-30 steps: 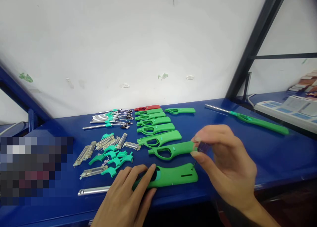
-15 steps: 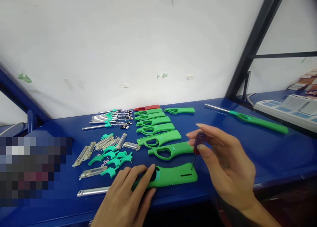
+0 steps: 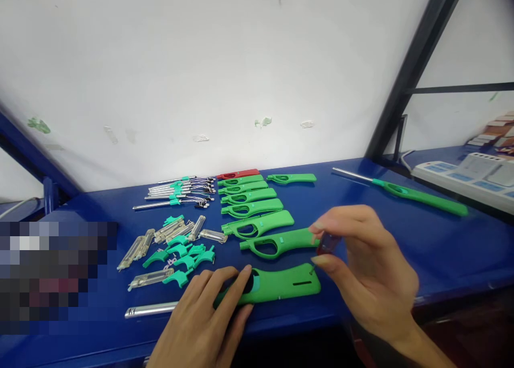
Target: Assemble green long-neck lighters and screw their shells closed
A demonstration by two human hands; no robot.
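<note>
My left hand [image 3: 206,314] holds a green gas lighter [image 3: 287,283] down on the blue table, its fingers over the trigger area. The lighter's metal tube [image 3: 150,309] sticks out to the left of that hand. Between the thumb and fingers of my right hand [image 3: 367,266] is a small screwdriver [image 3: 327,243] with a dark red handle. Its shaft leans down to the screw hole at the lighter's right end; the tip is too small to make out. Just behind lies an empty green handle shell [image 3: 277,243], partly behind my right fingers.
Behind are several green handle shells [image 3: 252,207] and a red one [image 3: 239,174]. To the left lie metal tubes with wires [image 3: 172,190], clear fuel tanks [image 3: 150,278] and teal triggers [image 3: 185,262]. A whole green lighter [image 3: 425,197] lies at the right, near a white power strip [image 3: 461,178].
My right fingers have rolled around the screwdriver and its handle has shifted slightly right and down. My left hand and the lighter have stayed in place.
</note>
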